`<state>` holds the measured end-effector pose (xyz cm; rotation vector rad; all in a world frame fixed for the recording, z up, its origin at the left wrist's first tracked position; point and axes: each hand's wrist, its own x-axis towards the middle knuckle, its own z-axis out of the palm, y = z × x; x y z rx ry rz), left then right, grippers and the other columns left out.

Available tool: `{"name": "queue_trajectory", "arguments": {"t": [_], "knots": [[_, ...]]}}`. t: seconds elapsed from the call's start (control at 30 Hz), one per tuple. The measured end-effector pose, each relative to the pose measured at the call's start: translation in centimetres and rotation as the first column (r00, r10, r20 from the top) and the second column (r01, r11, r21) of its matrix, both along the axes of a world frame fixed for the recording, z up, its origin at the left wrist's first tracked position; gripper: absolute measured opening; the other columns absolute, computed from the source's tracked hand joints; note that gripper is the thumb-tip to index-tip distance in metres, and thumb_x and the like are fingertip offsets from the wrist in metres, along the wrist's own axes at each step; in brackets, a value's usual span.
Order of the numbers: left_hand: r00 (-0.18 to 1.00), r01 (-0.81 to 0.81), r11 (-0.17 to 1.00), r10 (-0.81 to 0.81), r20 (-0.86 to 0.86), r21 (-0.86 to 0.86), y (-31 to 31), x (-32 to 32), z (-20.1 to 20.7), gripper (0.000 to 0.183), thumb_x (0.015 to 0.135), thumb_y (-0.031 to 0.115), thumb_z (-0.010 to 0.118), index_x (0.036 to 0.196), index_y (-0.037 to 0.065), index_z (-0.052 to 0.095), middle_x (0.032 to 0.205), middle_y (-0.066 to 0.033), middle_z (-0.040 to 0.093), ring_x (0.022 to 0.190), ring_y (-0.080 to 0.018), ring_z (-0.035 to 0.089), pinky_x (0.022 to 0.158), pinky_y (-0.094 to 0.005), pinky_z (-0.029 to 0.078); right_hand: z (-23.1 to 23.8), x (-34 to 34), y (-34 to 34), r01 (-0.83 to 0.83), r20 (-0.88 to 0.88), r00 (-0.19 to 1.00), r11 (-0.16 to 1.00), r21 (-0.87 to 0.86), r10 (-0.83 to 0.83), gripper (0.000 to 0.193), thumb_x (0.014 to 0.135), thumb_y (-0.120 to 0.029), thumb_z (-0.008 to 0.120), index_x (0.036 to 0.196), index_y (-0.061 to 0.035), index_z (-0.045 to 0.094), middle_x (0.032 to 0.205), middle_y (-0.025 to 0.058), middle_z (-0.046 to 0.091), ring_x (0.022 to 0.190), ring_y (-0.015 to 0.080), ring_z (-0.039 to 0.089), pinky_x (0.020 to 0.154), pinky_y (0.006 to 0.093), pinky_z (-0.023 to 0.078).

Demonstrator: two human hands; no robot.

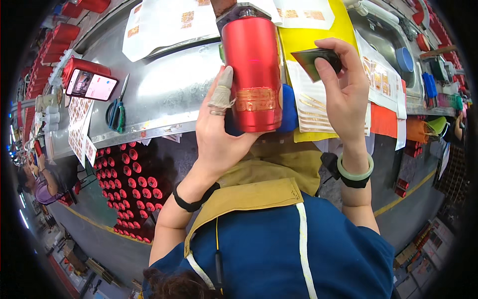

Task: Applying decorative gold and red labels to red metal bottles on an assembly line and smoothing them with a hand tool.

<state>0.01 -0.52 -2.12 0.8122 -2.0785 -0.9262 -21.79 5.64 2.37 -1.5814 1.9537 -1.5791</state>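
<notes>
A glossy red metal canister (251,65) with a raised gold pattern band near its lower end lies before me, its far end against a dark metal fixture (245,12). My left hand (219,127) grips its left side and near end; cloth tape wraps one finger and a covering sits on its tip. To the right of the canister, my right hand (346,82) pinches a dark flat scraper (316,61) with a pointed corner, held apart from the canister. Below it lie white sheets with gold strips (313,109) on a yellow sheet (313,40). Something blue (288,109) shows behind the canister.
Teal-handled scissors (116,113) and a phone (92,84) propped on a red object sit at left on the metal bench (164,112). More gold-patterned sheets (169,25) lie at the back. Stacked red canisters (134,184) stand below left; a sink (381,27) is at right.
</notes>
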Motion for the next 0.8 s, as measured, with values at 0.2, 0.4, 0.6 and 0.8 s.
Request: {"name": "queue_trajectory", "arguments": {"t": [0.2,0.4,0.6,0.8], "knots": [[0.965,0.233,0.892,-0.163,-0.206,0.387,-1.1,1.0,1.0,0.106,0.078,0.009,0.087,0.158,-0.005,0.021,0.163,-0.022,0.029,0.149,-0.0281,0.034,0.122,-0.0419,0.031,-1.6,1.8,2.9,-0.248,0.238,0.955,0.918,0.309,0.178,0.098,0.062,-0.034,0.098,0.141,0.0008,0.049,0.105,0.004,0.051,0.093,0.0143,0.05,0.081,0.0271,0.045],[0.83,0.449,0.478,0.09,-0.551,0.755,-3.3,0.8,1.8,0.081,0.09,-0.014,0.062,0.158,-0.005,0.018,0.163,-0.0184,0.028,0.152,-0.025,0.03,0.125,-0.0384,0.026,-3.8,4.5,2.4,-0.152,-0.016,0.986,0.945,0.289,0.164,0.116,0.059,-0.025,0.097,0.153,0.0037,0.036,0.129,0.0193,0.057,0.121,0.0352,0.058,0.103,0.0423,0.047],[0.817,0.501,0.402,0.071,-0.572,0.766,-4.1,0.9,1.9,0.081,0.087,-0.014,0.065,0.156,-0.006,0.023,0.16,-0.0198,0.031,0.15,-0.0244,0.033,0.124,-0.0373,0.031,-3.5,4.6,1.7,-0.168,-0.043,0.982,0.946,0.276,0.186,0.098,0.066,-0.016,0.09,0.147,0.0111,0.04,0.122,0.0232,0.06,0.111,0.0399,0.063,0.093,0.0423,0.053],[0.816,0.513,0.333,0.097,-0.57,0.791,-4.4,1.2,2.3,0.081,0.087,-0.013,0.067,0.155,-0.005,0.025,0.156,-0.0208,0.036,0.147,-0.0253,0.039,0.121,-0.0371,0.037,-2.0,4.8,1.8,-0.149,-0.082,0.98,0.941,0.305,0.182,0.098,0.066,-0.017,0.09,0.146,0.0111,0.042,0.122,0.0232,0.06,0.11,0.0384,0.064,0.092,0.0422,0.053]]}}
